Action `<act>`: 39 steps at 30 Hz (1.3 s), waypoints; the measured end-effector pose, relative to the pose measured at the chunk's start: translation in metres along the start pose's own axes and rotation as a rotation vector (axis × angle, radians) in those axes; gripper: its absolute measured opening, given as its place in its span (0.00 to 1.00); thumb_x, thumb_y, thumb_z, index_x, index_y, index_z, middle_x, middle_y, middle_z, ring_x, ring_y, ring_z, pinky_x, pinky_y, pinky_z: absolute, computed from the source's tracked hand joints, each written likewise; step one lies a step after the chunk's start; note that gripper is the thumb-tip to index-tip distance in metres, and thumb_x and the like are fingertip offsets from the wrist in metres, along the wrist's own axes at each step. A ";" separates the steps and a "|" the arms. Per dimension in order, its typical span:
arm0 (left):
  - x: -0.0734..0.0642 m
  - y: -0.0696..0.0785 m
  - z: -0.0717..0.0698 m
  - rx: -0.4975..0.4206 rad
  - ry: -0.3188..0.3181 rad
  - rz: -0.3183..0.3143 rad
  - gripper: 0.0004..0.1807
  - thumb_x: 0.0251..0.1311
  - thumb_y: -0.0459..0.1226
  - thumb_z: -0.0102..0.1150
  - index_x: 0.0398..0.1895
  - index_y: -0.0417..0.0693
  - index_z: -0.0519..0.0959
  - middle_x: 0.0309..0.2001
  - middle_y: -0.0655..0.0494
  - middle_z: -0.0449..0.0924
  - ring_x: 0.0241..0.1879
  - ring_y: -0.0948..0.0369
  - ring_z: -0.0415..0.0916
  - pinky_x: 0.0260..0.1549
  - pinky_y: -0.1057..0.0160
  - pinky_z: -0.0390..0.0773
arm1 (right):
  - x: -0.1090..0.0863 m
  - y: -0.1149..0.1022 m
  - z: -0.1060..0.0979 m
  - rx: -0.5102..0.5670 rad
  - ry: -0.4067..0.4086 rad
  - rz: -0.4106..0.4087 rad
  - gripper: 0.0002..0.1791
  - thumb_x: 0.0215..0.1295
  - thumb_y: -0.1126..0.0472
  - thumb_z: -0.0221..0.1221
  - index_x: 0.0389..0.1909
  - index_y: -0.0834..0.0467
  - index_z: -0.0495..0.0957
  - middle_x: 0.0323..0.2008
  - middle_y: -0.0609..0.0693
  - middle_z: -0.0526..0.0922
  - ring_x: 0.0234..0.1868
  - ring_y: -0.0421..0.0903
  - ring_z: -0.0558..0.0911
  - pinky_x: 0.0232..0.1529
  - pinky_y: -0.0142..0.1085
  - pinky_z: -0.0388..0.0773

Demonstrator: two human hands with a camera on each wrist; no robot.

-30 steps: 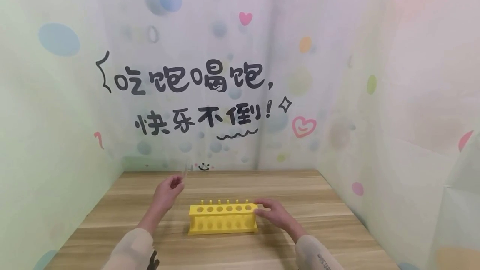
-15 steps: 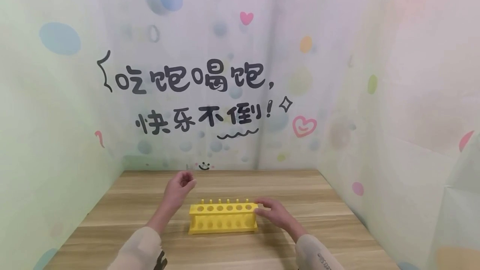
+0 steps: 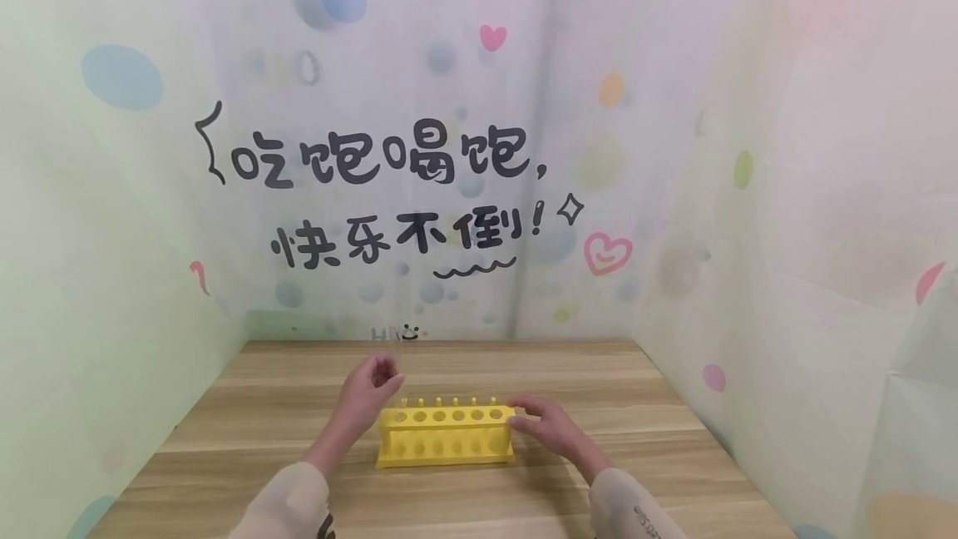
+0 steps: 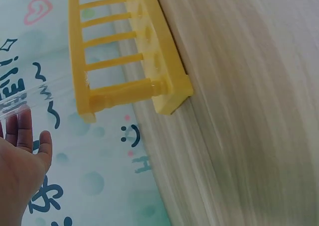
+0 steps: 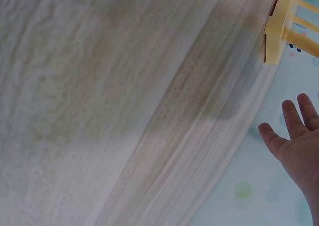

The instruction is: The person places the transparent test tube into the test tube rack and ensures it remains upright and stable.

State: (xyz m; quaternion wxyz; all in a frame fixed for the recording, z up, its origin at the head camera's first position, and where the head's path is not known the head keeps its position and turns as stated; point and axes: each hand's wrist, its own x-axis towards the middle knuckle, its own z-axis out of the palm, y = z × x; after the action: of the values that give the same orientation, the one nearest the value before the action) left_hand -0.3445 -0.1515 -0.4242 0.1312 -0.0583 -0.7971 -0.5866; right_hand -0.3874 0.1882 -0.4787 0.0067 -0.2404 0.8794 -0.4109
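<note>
A yellow test tube rack (image 3: 446, 417) stands upright on the table, its row of round holes facing up. My left hand (image 3: 368, 393) is above and beside the rack's left end, pinching a clear test tube. In the left wrist view the tube (image 4: 56, 86) stretches from the left hand (image 4: 22, 159) to the rack's end hole; whether its tip is inside cannot be told. At the rack's right end my right hand (image 3: 550, 425) holds the top plate between thumb and index finger. In the right wrist view, several fingers of the right hand (image 5: 301, 146) are spread beside the rack (image 5: 276, 34).
The wood-grain table (image 3: 299, 497) extends on all sides of the rack. Behind it rises a patterned backdrop (image 3: 464, 65) with dark lettering, and similar sheets enclose the left and right. Short yellow pegs (image 3: 455, 402) line the rack's back edge.
My left hand has moved right and slightly down with the test tube, from left of the rack to its left end. The right hand and the rack have stayed put.
</note>
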 end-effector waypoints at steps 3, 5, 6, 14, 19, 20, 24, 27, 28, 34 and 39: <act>-0.001 -0.004 0.001 0.044 -0.005 -0.007 0.12 0.60 0.36 0.59 0.46 0.43 0.72 0.41 0.51 0.76 0.42 0.59 0.74 0.42 0.66 0.77 | 0.000 0.000 0.000 -0.004 -0.001 -0.013 0.22 0.64 0.46 0.57 0.56 0.52 0.77 0.60 0.58 0.75 0.61 0.65 0.71 0.60 0.62 0.67; -0.003 -0.007 0.001 0.067 -0.005 -0.007 0.12 0.60 0.36 0.59 0.45 0.45 0.72 0.41 0.52 0.76 0.44 0.59 0.74 0.44 0.64 0.77 | 0.000 0.000 -0.001 -0.003 -0.001 -0.015 0.22 0.65 0.46 0.57 0.56 0.53 0.77 0.60 0.58 0.75 0.62 0.65 0.71 0.60 0.61 0.67; -0.003 -0.008 0.001 0.075 -0.005 -0.009 0.11 0.60 0.36 0.59 0.45 0.45 0.72 0.41 0.52 0.76 0.44 0.58 0.74 0.45 0.63 0.77 | 0.000 0.000 -0.001 -0.005 -0.003 -0.015 0.22 0.65 0.46 0.57 0.56 0.53 0.77 0.60 0.58 0.75 0.62 0.65 0.71 0.60 0.61 0.67; -0.006 -0.017 0.003 0.154 -0.016 -0.034 0.11 0.59 0.36 0.59 0.44 0.47 0.72 0.39 0.55 0.76 0.43 0.59 0.74 0.42 0.64 0.78 | 0.000 0.002 0.000 -0.005 -0.012 -0.006 0.24 0.65 0.46 0.57 0.57 0.54 0.76 0.61 0.57 0.75 0.63 0.66 0.70 0.61 0.63 0.66; -0.009 -0.023 0.005 0.166 -0.028 -0.050 0.11 0.58 0.35 0.60 0.43 0.48 0.73 0.39 0.56 0.76 0.43 0.60 0.74 0.40 0.64 0.79 | 0.000 0.001 0.001 -0.007 -0.006 0.002 0.23 0.64 0.46 0.57 0.56 0.52 0.77 0.61 0.57 0.75 0.63 0.66 0.70 0.60 0.63 0.66; -0.010 -0.024 0.006 0.163 -0.029 -0.048 0.10 0.58 0.35 0.60 0.42 0.48 0.73 0.39 0.56 0.76 0.43 0.60 0.74 0.40 0.65 0.79 | 0.000 0.001 0.001 -0.008 -0.005 0.003 0.23 0.64 0.46 0.57 0.56 0.52 0.77 0.61 0.57 0.75 0.62 0.66 0.70 0.60 0.63 0.66; -0.013 -0.028 0.007 0.161 -0.031 -0.047 0.09 0.58 0.35 0.60 0.41 0.50 0.73 0.39 0.57 0.76 0.43 0.60 0.75 0.39 0.66 0.80 | 0.000 0.000 0.000 0.000 -0.005 0.015 0.22 0.65 0.46 0.57 0.56 0.50 0.77 0.61 0.57 0.75 0.63 0.66 0.70 0.60 0.63 0.66; -0.014 -0.029 0.008 0.179 -0.024 -0.041 0.09 0.58 0.36 0.61 0.40 0.50 0.73 0.39 0.57 0.76 0.44 0.60 0.75 0.40 0.64 0.79 | -0.001 0.000 0.000 0.007 -0.008 0.023 0.22 0.65 0.46 0.57 0.56 0.51 0.76 0.62 0.57 0.74 0.63 0.66 0.69 0.60 0.63 0.65; -0.014 -0.030 0.009 0.184 -0.021 -0.040 0.09 0.58 0.37 0.61 0.40 0.50 0.73 0.39 0.58 0.77 0.45 0.60 0.75 0.41 0.63 0.79 | -0.001 0.000 0.000 0.009 -0.009 0.024 0.22 0.65 0.46 0.57 0.56 0.51 0.76 0.62 0.57 0.74 0.63 0.66 0.69 0.60 0.63 0.65; -0.015 -0.031 0.010 0.217 -0.017 -0.045 0.09 0.57 0.37 0.62 0.39 0.51 0.74 0.40 0.59 0.77 0.46 0.60 0.74 0.46 0.59 0.79 | -0.001 0.000 0.000 0.012 -0.013 0.023 0.23 0.65 0.46 0.57 0.57 0.52 0.76 0.62 0.58 0.74 0.63 0.66 0.69 0.60 0.63 0.66; -0.017 -0.034 0.009 0.226 -0.025 -0.035 0.09 0.55 0.37 0.63 0.37 0.51 0.74 0.39 0.59 0.77 0.43 0.61 0.73 0.41 0.64 0.77 | -0.002 0.000 -0.001 0.022 -0.016 0.024 0.23 0.65 0.47 0.57 0.58 0.52 0.76 0.63 0.58 0.73 0.63 0.66 0.69 0.59 0.63 0.67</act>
State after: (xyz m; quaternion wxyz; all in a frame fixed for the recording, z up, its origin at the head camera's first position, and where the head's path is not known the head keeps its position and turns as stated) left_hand -0.3375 -0.1519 -0.4629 0.1166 -0.0366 -0.8606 -0.4944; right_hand -0.3858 0.1895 -0.4785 0.0214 -0.2333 0.8776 -0.4183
